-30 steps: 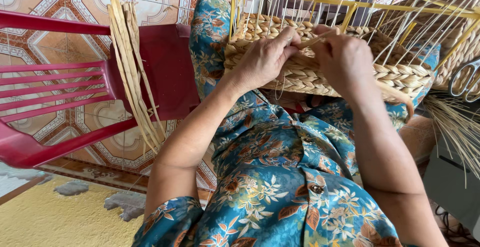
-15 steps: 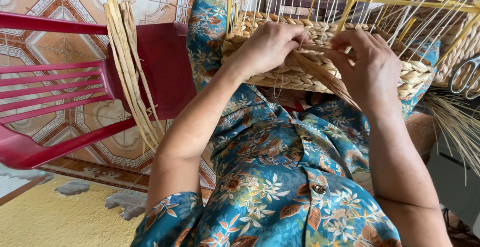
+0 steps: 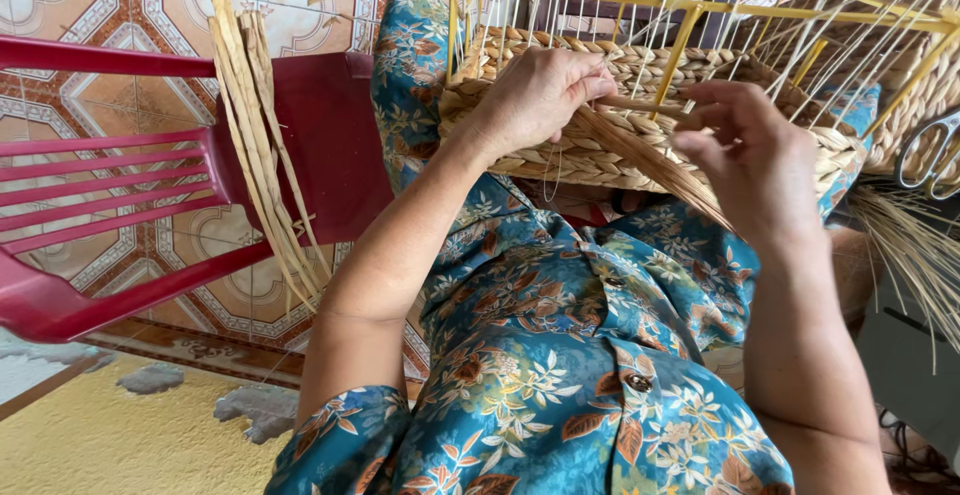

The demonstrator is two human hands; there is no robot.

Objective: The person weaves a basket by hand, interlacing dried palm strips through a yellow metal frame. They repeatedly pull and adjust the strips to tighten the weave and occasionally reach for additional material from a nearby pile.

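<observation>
A half-woven straw basket on a yellow wire frame rests on my lap. My left hand presses against the woven wall and pinches a strand at the weave's top edge. My right hand is a little off the basket, fingers curled around a long straw strand that runs from the weave down toward my lap. Thin white upright strands rise from the weave inside the frame.
A red plastic chair stands at my left with a bundle of dried straw strips draped over its seat edge. Scissors and loose straw lie at the right. Patterned floor tiles are below.
My right hand has drawn back from the basket toward me, pulling the straw strand out longer. My left hand has stayed on the weave.
</observation>
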